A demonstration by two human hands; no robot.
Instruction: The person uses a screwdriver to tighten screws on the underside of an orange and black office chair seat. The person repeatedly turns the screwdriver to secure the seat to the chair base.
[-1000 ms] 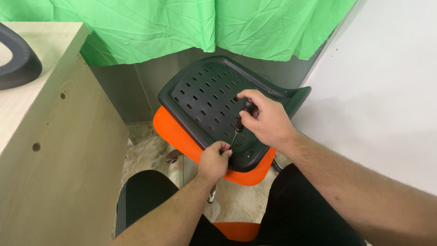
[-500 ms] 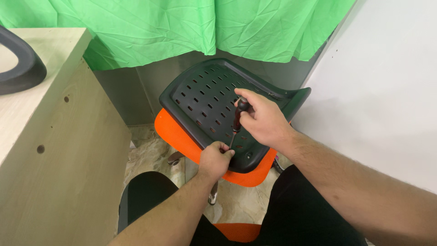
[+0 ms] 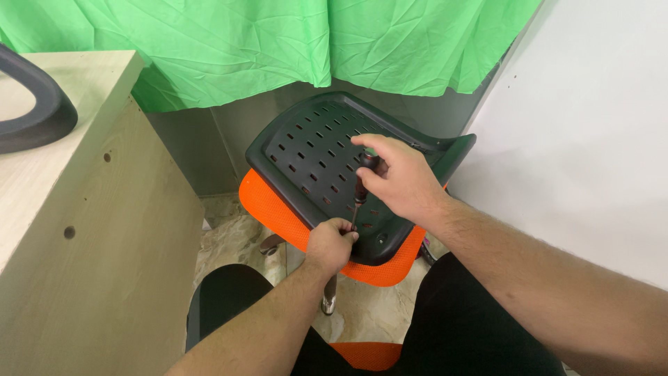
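Observation:
A black perforated plastic chair shell (image 3: 316, 150) lies on top of an orange mesh seat cushion (image 3: 268, 205), tilted toward me. My right hand (image 3: 400, 177) grips the dark handle of a screwdriver (image 3: 362, 182), which stands nearly upright with its tip down near the shell's front edge. My left hand (image 3: 332, 244) pinches the lower end of the screwdriver shaft against the shell, fingers closed around the tip. What sits under the tip is hidden by my fingers.
A light wooden cabinet (image 3: 83, 230) stands at the left with a dark curved armrest part (image 3: 38, 115) on top. Green cloth (image 3: 278, 42) hangs behind, a white wall (image 3: 591, 139) is at the right. A chair leg with a caster (image 3: 328, 299) shows below, above tiled floor.
My right hand's fingers have shifted around the screwdriver handle, as in turning it. My left hand stays at the tip. The chair parts have not moved.

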